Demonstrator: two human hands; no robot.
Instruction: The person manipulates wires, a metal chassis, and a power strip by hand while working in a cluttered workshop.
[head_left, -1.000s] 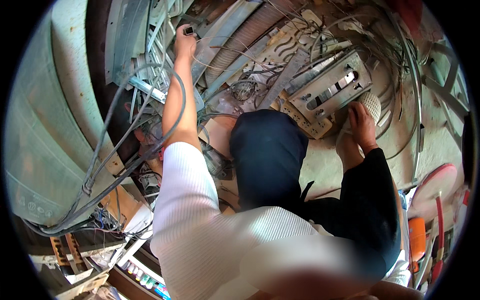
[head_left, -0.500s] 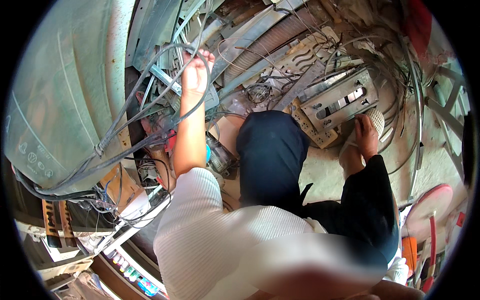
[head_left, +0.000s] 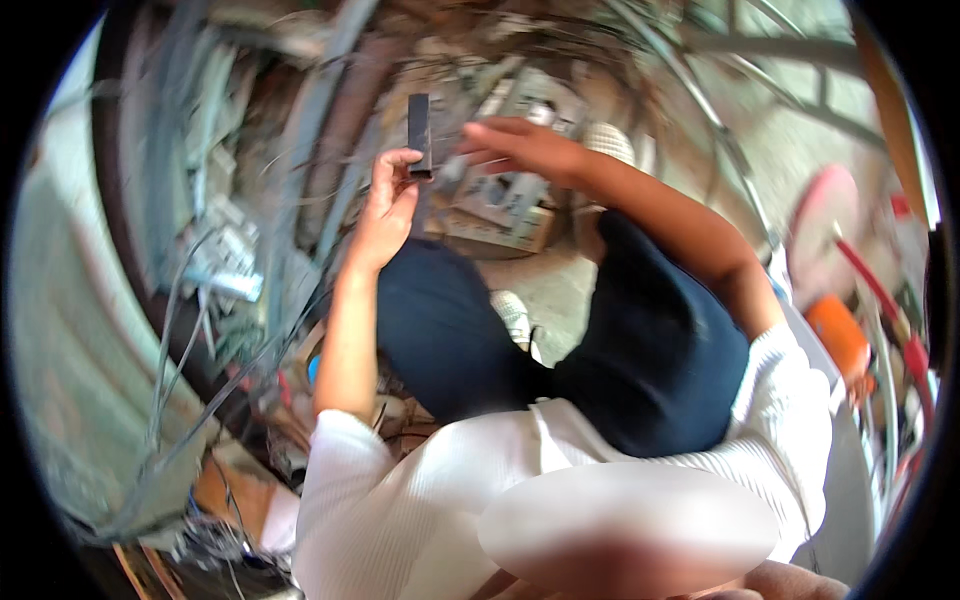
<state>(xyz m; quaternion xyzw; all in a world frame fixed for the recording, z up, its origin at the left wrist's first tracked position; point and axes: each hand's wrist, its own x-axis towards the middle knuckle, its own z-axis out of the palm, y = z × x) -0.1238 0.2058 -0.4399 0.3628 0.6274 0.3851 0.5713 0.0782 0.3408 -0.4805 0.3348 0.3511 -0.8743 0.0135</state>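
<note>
My left hand [head_left: 386, 208] is closed around the lower end of a flat, dark rectangular bar [head_left: 419, 128], held upright ahead of my knee. Its kind I cannot make out. To the right of the bar, my right hand [head_left: 525, 150] hovers with its fingers stretched out toward it, blurred by motion. A gap shows between those fingers and the bar. Below the right hand, on the floor, lies a pale slotted metal plate [head_left: 492, 212], partly covered by the arm. Beside it is one of my light woven shoes [head_left: 608, 141].
Long metal strips [head_left: 345, 60] and tangled scrap lie ahead and to the left. Grey cables [head_left: 200, 420] hang along a large greenish panel [head_left: 70, 330]. On the right are a pinkish disc [head_left: 825, 215], an orange object [head_left: 838, 335] and metal tube frames [head_left: 780, 48].
My left hand, earlier raised among the cables, now holds the dark bar. My right hand has left the shoe and moved up and left toward the bar. The view has turned.
</note>
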